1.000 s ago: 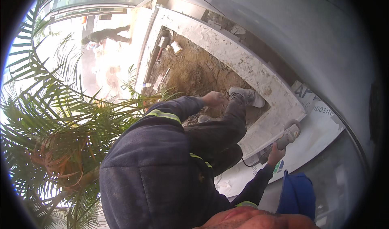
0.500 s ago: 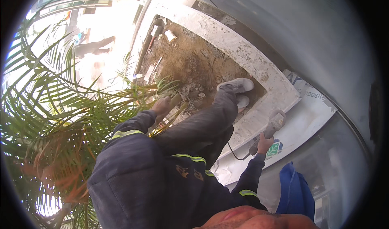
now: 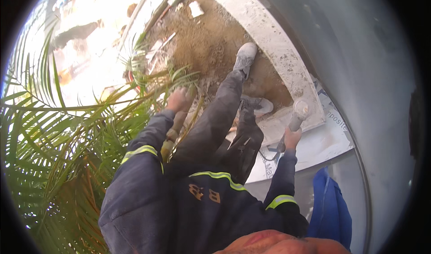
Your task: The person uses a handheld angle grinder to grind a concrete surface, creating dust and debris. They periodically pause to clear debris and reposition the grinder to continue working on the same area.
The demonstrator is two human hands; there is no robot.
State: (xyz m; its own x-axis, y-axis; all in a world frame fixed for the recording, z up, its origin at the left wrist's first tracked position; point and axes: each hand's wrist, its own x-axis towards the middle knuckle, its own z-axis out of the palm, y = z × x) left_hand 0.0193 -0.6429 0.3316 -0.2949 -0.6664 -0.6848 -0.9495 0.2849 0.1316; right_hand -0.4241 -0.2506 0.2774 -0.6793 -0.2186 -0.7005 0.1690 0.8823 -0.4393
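My left hand (image 3: 179, 99) is wrapped round a thick, ringed palm stem (image 3: 169, 142) beside my left leg. Green fronds (image 3: 58, 150) spread from that plant across the left side. In my right hand (image 3: 292, 138) is a corded angle grinder (image 3: 296, 119), gripped by its body. Its round head points away from me, over the corner of the pale planter edge (image 3: 287, 58); the disc cannot be made out clearly. The grinder's cord (image 3: 268, 157) loops beside my right wrist.
My shoes (image 3: 246, 56) stand on brown soil (image 3: 208, 34) inside the planter. A pale fragment (image 3: 195, 9) and thin strips lie on the soil. A white printed board (image 3: 310, 148) leans or lies at right, near a grey wall (image 3: 368, 83) and a blue cloth (image 3: 330, 209).
One foot has stepped forward and left on the soil, and my feet are farther apart. The view has shifted. Both hands keep hold of the stem and the grinder.
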